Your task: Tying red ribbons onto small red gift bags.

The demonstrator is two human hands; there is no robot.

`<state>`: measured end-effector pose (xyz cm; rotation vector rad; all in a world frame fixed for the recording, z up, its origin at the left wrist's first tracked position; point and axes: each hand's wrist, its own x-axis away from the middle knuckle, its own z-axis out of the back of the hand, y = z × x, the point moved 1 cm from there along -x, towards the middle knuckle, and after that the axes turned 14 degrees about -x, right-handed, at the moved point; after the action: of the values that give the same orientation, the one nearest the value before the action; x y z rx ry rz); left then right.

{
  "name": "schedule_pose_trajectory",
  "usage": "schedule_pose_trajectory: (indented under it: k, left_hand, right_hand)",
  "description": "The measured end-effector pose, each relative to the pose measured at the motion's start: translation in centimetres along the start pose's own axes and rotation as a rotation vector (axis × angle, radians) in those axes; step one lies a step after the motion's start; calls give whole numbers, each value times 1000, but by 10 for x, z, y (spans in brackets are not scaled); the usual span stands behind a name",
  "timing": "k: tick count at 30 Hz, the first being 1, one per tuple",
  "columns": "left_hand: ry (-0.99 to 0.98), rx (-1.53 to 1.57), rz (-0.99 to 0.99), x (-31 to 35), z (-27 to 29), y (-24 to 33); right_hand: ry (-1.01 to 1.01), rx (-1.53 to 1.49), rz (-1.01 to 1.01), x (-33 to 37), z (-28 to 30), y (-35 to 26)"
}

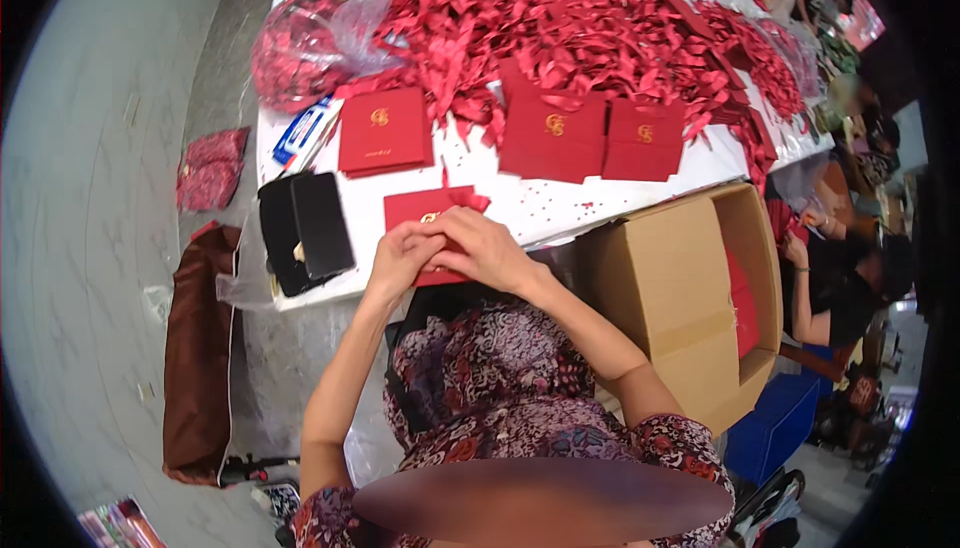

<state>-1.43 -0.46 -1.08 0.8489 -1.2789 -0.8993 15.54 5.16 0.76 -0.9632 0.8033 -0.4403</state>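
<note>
A red paper bag (400,210) with gold print lies flat at the near edge of the white table, and a red ribbon (472,198) shows at its upper right. Both my hands meet over its middle. My left hand (405,256) has its fingers bent and pressed together. Overlapping it from the right, my right hand (487,251) is closed too, with its fingertips against those of the left. Whatever is pinched between them is hidden by the fingers.
Behind lie a stack of red bags (385,133), two more red bags (553,138) (643,143) and a big heap of red ribbons (560,18). A black phone (322,223) rests at the left. An open cardboard box (670,298) stands right; a co-worker (845,283) sits beyond.
</note>
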Motion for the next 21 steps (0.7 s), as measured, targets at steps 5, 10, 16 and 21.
schedule_pose_trajectory:
  k: [5, 10, 16, 21]
  left_hand:
    - [14, 20, -64, -1, 5, -5]
    - [357, -598, -267, 1, 16, -8]
    - [576, -969, -476, -9, -4, -16]
    - [464, -975, -382, -22, -6, 0]
  right_hand:
    - [52, -127, -136, 11, -9, 13]
    - [119, -57, -190, 14, -2, 26]
    - [232, 87, -203, 6, -5, 28]
    - [264, 198, -190, 4, -12, 39]
